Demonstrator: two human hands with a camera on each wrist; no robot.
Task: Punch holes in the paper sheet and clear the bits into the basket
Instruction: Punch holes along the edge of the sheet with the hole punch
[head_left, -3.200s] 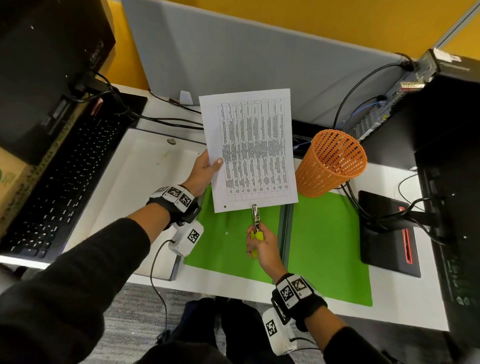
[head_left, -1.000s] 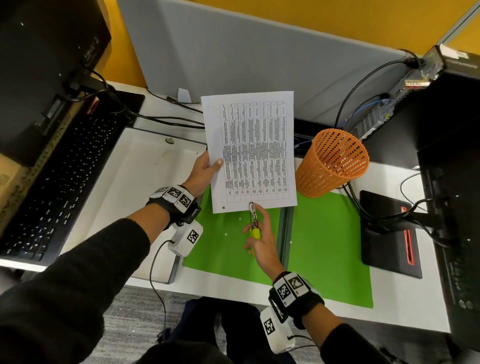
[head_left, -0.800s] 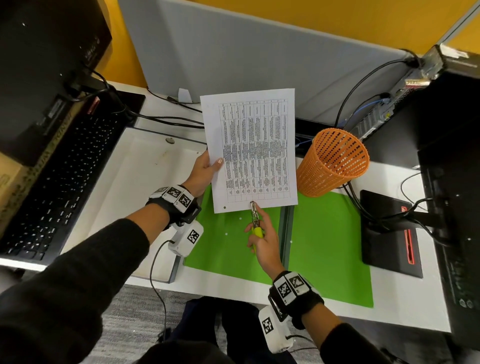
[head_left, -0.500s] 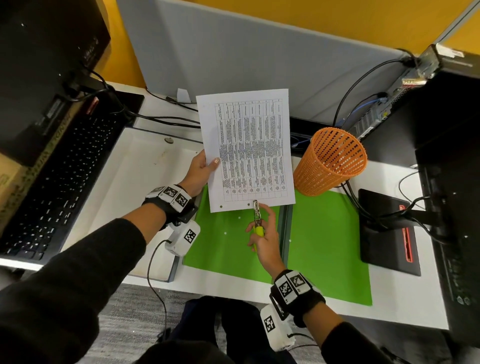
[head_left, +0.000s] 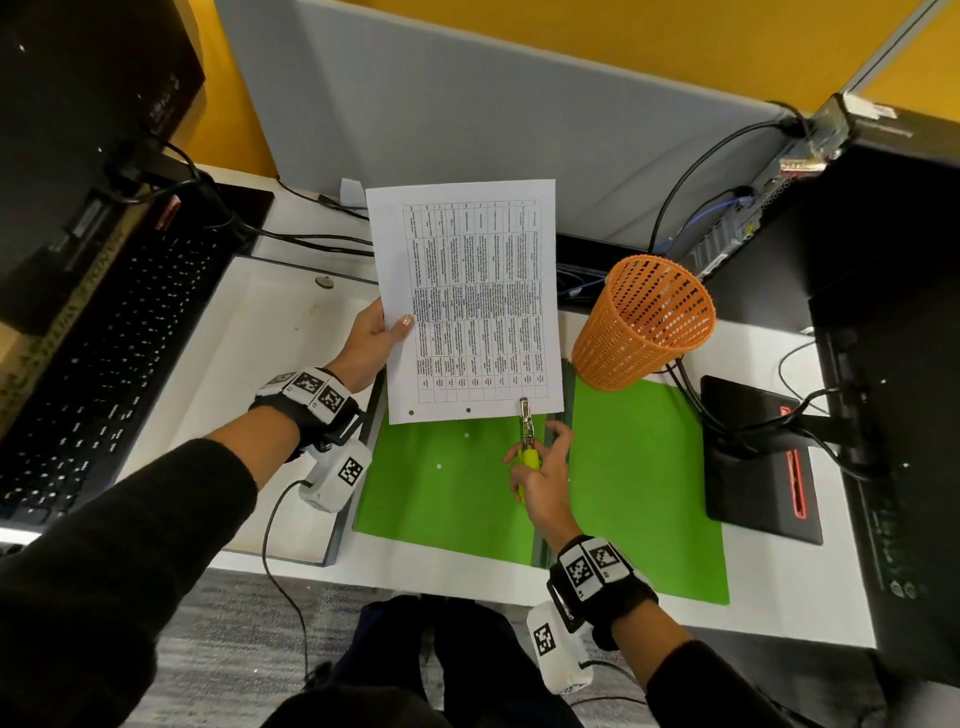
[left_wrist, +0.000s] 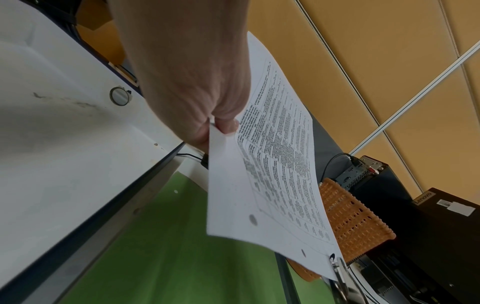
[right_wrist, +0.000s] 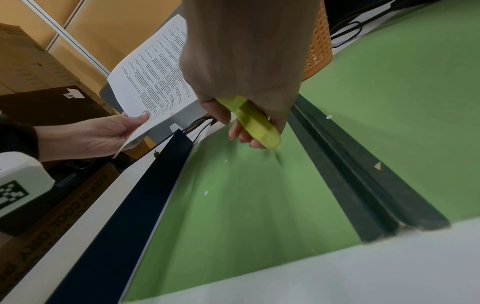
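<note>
My left hand (head_left: 371, 343) pinches the left edge of a printed paper sheet (head_left: 467, 301) and holds it up over the desk. Two punched holes (head_left: 411, 413) show along its bottom margin. My right hand (head_left: 540, 478) grips a hole punch by its yellow handle (right_wrist: 257, 125). The metal head of the punch (head_left: 524, 410) sits on the sheet's bottom edge, right of both holes. An orange mesh basket (head_left: 644, 322) stands right of the sheet. Small white paper bits (head_left: 439, 466) lie on the green mat (head_left: 441, 509) below.
A black keyboard (head_left: 104, 374) and a monitor sit on the left. At the right are a computer tower (head_left: 883, 260), cables and a black monitor base (head_left: 758, 457). A dark strip (right_wrist: 363, 181) divides the green mat. A grey partition stands behind the desk.
A second hole has appeared in the bottom margin. My right hand has slid the punch rightward along the edge to a new spot. The left hand still holds the sheet.
</note>
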